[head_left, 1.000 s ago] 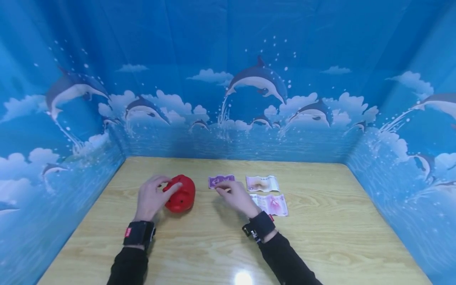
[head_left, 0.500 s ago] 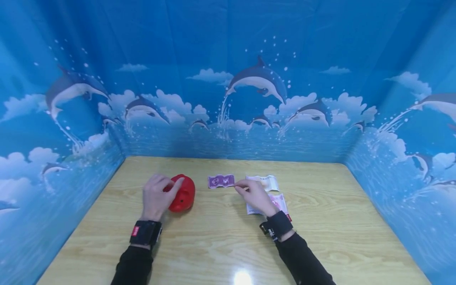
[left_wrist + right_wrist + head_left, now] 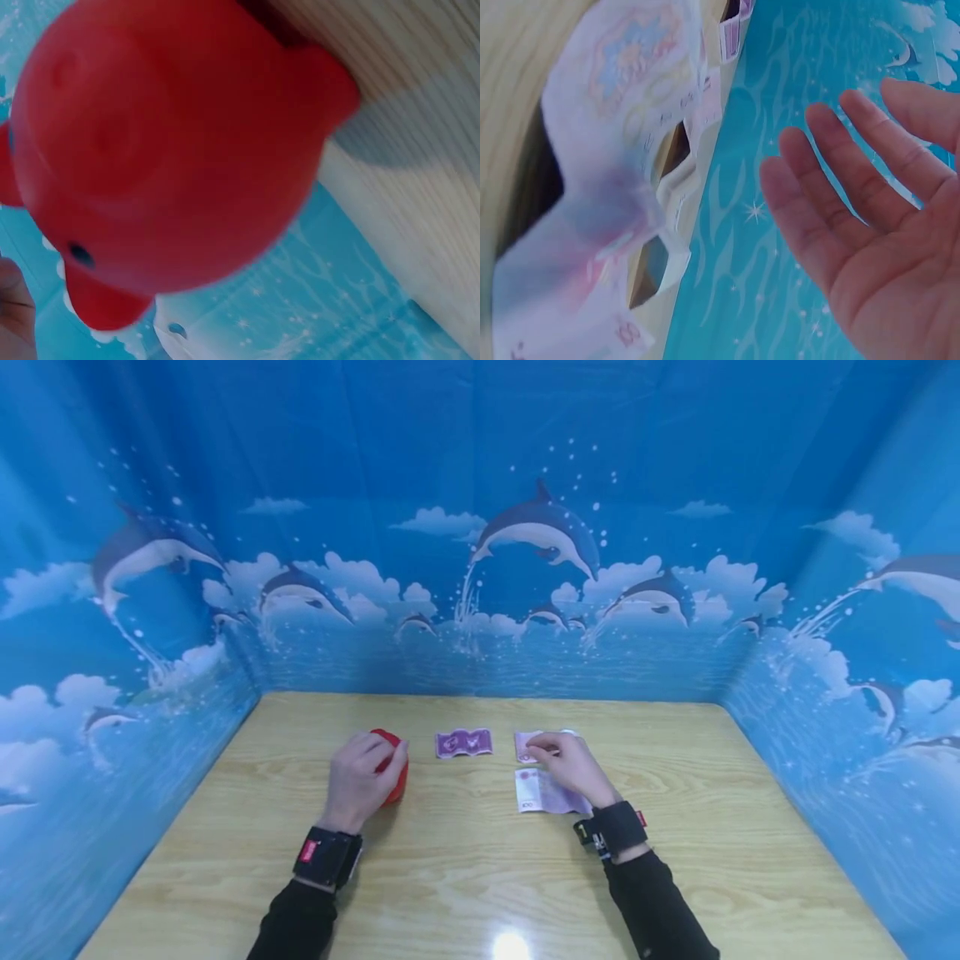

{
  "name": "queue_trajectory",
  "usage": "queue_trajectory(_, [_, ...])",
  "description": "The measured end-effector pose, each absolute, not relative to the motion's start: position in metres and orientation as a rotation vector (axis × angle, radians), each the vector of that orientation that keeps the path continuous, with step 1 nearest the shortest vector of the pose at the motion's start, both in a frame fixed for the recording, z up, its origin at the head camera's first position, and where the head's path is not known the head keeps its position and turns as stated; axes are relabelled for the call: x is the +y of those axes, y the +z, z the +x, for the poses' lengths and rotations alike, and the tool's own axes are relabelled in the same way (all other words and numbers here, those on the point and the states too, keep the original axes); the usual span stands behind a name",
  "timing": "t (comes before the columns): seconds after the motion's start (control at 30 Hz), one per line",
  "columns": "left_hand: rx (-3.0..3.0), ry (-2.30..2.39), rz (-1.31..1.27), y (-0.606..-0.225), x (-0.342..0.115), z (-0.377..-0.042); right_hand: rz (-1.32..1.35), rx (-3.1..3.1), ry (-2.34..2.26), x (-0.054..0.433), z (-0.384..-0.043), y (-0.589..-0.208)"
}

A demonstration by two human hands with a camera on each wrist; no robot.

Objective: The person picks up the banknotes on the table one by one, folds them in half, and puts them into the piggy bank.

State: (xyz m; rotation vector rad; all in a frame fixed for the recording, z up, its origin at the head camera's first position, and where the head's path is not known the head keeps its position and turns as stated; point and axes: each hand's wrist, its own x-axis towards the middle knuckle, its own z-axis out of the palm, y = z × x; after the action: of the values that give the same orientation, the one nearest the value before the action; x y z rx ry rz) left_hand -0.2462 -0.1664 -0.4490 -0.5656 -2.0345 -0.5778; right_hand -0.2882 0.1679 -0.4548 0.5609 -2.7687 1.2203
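Observation:
A red piggy bank stands on the left of the table, partly hidden by my left hand. In the left wrist view, the piggy bank's body fills much of the picture, and a bit of that hand shows apart from it at the left edge. My right hand hovers over two creased banknotes, a far one and a near one marked 100. Its fingers are extended in the right wrist view, touching no note. Left of these lies a purple banknote.
The wooden table is enclosed at the back and sides by a blue dolphin-print curtain. Dark bands with small devices are strapped on both wrists.
My right hand has moved right, from beside the purple note to above the other two. My left hand has shifted right across the piggy bank, covering more of it. The notes stay put.

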Motion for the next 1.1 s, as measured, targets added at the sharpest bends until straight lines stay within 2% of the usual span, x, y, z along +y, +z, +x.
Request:
queue_trajectory(0.4, [-2.052,-0.588,-0.718,-0.447,-0.140,-0.246,0.562,-2.833,1.086,0.181,-0.292,-0.457])
queue_trajectory(0.63, [-2.126,-0.617,-0.785,-0.447,-0.113,-0.248,0.433,-2.969,1.047,0.200,-0.289,-0.454])
queue_trajectory(1.1, [-2.519,-0.568,-0.690,-0.450,-0.078,-0.256,0.322,-3.084,1.013,0.220,-0.288,-0.452])
